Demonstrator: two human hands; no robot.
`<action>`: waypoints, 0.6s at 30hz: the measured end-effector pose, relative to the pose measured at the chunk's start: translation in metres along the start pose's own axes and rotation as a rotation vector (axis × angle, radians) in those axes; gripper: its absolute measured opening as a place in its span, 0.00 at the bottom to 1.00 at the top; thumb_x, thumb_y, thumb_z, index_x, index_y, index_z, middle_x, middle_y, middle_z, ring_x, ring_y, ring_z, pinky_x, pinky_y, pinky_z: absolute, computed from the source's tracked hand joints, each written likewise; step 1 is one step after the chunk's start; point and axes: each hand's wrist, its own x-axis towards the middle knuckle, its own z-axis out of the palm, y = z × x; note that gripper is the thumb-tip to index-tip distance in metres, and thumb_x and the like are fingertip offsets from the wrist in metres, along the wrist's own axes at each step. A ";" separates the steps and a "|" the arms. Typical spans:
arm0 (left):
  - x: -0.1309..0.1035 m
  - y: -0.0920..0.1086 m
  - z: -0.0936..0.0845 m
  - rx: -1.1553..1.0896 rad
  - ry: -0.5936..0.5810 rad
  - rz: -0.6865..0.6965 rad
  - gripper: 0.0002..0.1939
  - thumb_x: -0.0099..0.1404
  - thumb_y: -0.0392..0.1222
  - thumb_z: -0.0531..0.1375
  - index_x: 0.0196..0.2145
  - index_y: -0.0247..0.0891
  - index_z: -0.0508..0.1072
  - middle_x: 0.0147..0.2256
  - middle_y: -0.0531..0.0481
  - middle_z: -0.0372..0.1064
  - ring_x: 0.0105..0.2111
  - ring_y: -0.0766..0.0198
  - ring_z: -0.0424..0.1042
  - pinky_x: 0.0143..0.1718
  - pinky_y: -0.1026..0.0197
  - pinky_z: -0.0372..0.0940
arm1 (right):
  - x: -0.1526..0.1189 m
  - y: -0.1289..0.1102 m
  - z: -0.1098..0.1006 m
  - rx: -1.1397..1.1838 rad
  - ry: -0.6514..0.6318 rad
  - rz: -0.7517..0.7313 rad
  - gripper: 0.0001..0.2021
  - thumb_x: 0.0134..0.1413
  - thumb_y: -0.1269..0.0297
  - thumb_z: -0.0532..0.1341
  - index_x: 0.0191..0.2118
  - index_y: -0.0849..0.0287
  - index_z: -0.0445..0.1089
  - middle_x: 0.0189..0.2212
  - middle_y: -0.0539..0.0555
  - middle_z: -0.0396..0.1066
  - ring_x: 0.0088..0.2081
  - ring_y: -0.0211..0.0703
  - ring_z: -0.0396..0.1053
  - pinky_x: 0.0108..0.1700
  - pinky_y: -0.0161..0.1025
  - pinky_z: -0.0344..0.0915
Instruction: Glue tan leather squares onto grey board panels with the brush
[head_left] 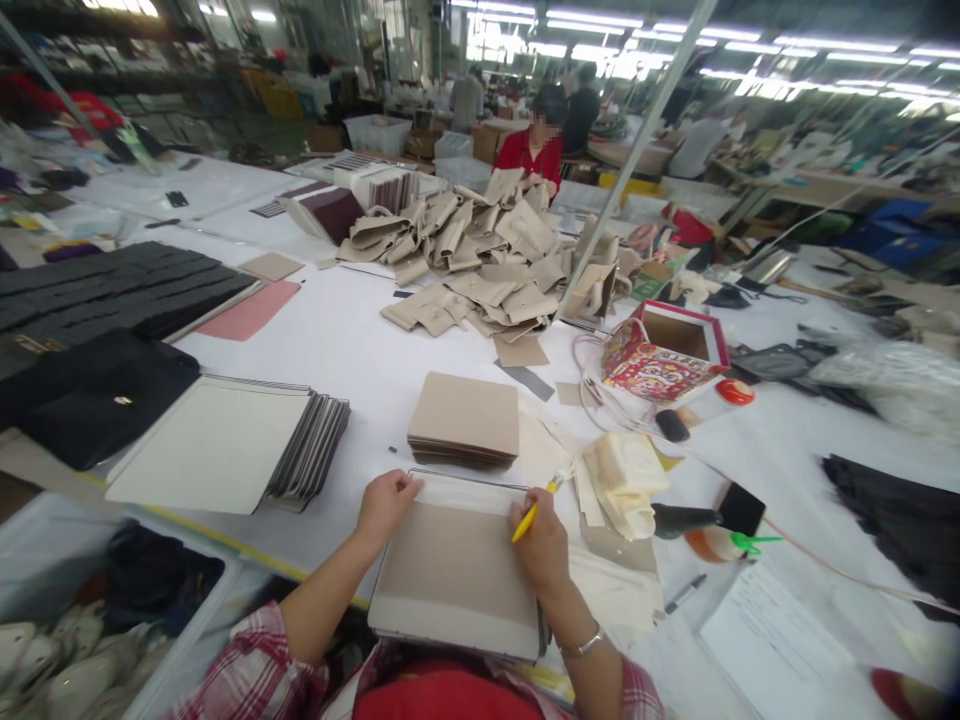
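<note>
In the head view, a stack of pale panels with dark edges (427,615) lies before me at the table's front edge. A beige board (457,550) covers much of the top panel, below a pale strip along its far edge. My left hand (386,510) pinches the far left corner of the top panel. My right hand (541,545) is closed around a yellow-handled brush (527,522) and rests at the far right corner; the brush's pale tip points up and away. Just beyond the panels sits a stack of beige boards (465,415).
Another stack of pale panels (214,440) stands left, near black bags (97,390). Beige bag pieces (480,260) are heaped at the back. To the right are a cream cloth (622,475), a red patterned box (660,350) and a glue bottle (712,545). A person (529,150) sits opposite.
</note>
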 end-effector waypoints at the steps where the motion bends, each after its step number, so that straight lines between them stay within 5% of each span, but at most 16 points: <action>1: 0.000 0.001 0.000 0.006 -0.002 0.003 0.14 0.55 0.50 0.55 0.20 0.37 0.66 0.18 0.55 0.63 0.21 0.67 0.62 0.24 0.67 0.51 | 0.000 -0.001 0.001 -0.010 -0.002 0.000 0.10 0.53 0.61 0.49 0.39 0.60 0.58 0.26 0.51 0.65 0.27 0.41 0.66 0.29 0.36 0.59; 9: 0.000 0.003 -0.008 0.185 0.039 0.083 0.11 0.57 0.47 0.56 0.25 0.37 0.66 0.24 0.53 0.65 0.26 0.66 0.64 0.28 0.65 0.56 | 0.003 0.004 -0.007 -0.123 0.028 0.042 0.16 0.51 0.57 0.52 0.43 0.61 0.57 0.26 0.52 0.65 0.28 0.43 0.66 0.30 0.37 0.60; 14: -0.019 0.010 -0.006 0.325 0.286 0.472 0.18 0.61 0.45 0.53 0.47 0.34 0.63 0.46 0.40 0.63 0.47 0.55 0.61 0.47 0.55 0.56 | 0.000 0.000 -0.020 -0.079 0.176 -0.116 0.15 0.54 0.56 0.51 0.42 0.61 0.59 0.30 0.55 0.66 0.33 0.44 0.66 0.37 0.41 0.63; 18: -0.043 0.019 0.014 0.437 0.082 0.792 0.24 0.64 0.49 0.48 0.55 0.36 0.56 0.55 0.42 0.55 0.56 0.56 0.51 0.55 0.52 0.46 | -0.010 -0.014 -0.002 0.054 0.021 -0.437 0.14 0.57 0.64 0.49 0.49 0.59 0.57 0.42 0.60 0.66 0.41 0.46 0.65 0.43 0.48 0.64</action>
